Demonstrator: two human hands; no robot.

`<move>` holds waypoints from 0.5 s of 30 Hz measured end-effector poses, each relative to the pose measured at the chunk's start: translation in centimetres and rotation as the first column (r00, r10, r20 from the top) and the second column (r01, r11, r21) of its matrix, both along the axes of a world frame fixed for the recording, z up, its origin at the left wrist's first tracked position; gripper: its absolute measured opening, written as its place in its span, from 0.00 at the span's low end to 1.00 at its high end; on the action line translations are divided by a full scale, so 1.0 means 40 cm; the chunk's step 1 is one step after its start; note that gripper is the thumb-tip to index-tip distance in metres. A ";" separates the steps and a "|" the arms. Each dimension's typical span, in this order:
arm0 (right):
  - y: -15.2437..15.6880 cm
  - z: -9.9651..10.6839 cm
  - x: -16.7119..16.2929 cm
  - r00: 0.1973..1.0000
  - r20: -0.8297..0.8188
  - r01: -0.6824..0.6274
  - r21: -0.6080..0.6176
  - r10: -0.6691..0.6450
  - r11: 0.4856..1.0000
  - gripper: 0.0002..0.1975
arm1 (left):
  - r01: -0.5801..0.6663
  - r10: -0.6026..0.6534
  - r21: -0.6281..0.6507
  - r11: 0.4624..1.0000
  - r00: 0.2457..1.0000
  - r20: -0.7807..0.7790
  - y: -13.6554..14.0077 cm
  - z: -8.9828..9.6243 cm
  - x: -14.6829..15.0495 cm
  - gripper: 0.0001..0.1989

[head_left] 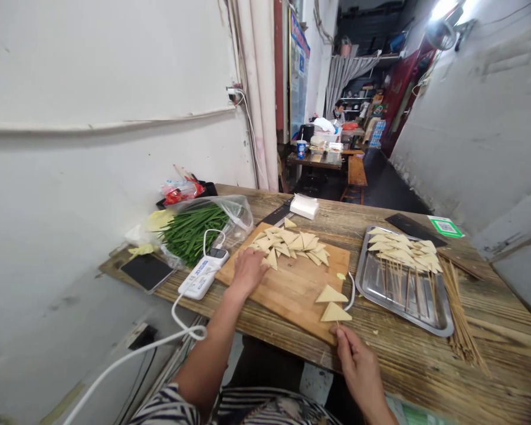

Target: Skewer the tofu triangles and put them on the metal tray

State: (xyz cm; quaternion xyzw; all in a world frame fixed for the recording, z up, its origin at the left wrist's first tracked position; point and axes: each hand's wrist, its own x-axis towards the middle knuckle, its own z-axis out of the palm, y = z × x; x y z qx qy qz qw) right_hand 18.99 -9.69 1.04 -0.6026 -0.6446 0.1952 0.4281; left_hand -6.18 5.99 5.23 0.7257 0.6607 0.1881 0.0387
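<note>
My right hand (358, 360) pinches the lower end of a thin skewer. Two pale triangles of what looks like tofu skin (336, 313) are threaded on it, over the right corner of the wooden cutting board (287, 298). At the left edge of a pile of such triangles (287, 239), my left hand (250, 270) has its fingers bent and close together, with a triangle (272, 260) at the fingertips. What lies under those fingers is partly hidden. Finished skewers of triangles (402, 251) lie in rows on a metal tray (363, 277) to the right.
Bare skewers (462, 319) lie beside the tray. Left of the board are a white power strip (199, 280) with a cable, green chives (194, 230) in plastic and a dark tablet (147, 271). A cleaver (278, 212) and tissue pack (304, 205) lie behind. A person (338, 110) sits far back.
</note>
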 end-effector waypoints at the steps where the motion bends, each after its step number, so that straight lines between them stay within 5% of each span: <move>1: 0.000 0.000 0.001 1.000 0.001 -0.001 -0.005 0.001 1.000 0.19 | 0.046 -0.046 -0.009 0.999 0.999 -0.008 -0.002 0.004 -0.007 0.14; 6: 0.000 -0.003 0.004 1.000 0.015 0.003 -0.022 -0.003 1.000 0.19 | 0.172 -0.172 0.030 0.985 0.985 0.029 -0.018 0.036 -0.033 0.08; 9: 0.001 -0.003 0.001 1.000 0.011 0.003 -0.019 -0.003 1.000 0.19 | 0.201 -0.213 0.075 0.977 0.950 0.227 -0.041 0.040 -0.001 0.07; 11: 0.001 -0.002 -0.002 1.000 -0.005 0.001 -0.015 -0.001 1.000 0.20 | 0.195 -0.215 0.092 0.976 0.864 0.456 -0.060 0.026 0.044 0.11; 13: 0.000 0.000 -0.004 1.000 -0.020 -0.005 -0.021 0.005 1.000 0.20 | 0.202 -0.197 0.074 0.977 0.700 0.686 -0.076 0.006 0.095 0.16; 15: -0.002 0.002 -0.004 0.999 -0.033 -0.006 -0.032 0.005 0.999 0.20 | 0.271 -0.206 0.037 0.962 0.630 0.749 -0.085 -0.007 0.137 0.19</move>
